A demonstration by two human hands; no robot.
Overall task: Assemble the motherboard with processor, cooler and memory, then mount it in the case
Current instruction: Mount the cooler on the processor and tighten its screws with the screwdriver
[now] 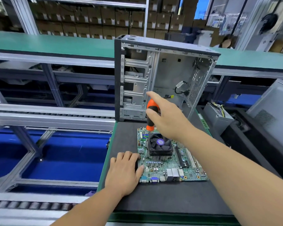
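Board point(168, 167) lies flat mid-mat point(153, 198), case point(163, 75) upright at the far edge. Right hand point(167, 118) grasps screwdriver point(151, 115) upright, tip at cooler's point(160, 146) far-left corner, probably fastening it. Left hand point(124, 175) flat, released, pressing board's left edge to steady it.

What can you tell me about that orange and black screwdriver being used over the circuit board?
The orange and black screwdriver has a chunky handle, orange at top and bottom with a black grip band between, and a thin silvery metal shaft. It stands nearly upright, tip down beside the far left corner of the black cooler fan on the green motherboard. The right hand grips its handle, index finger extended past the top. Where the tip lands is too small to tell.
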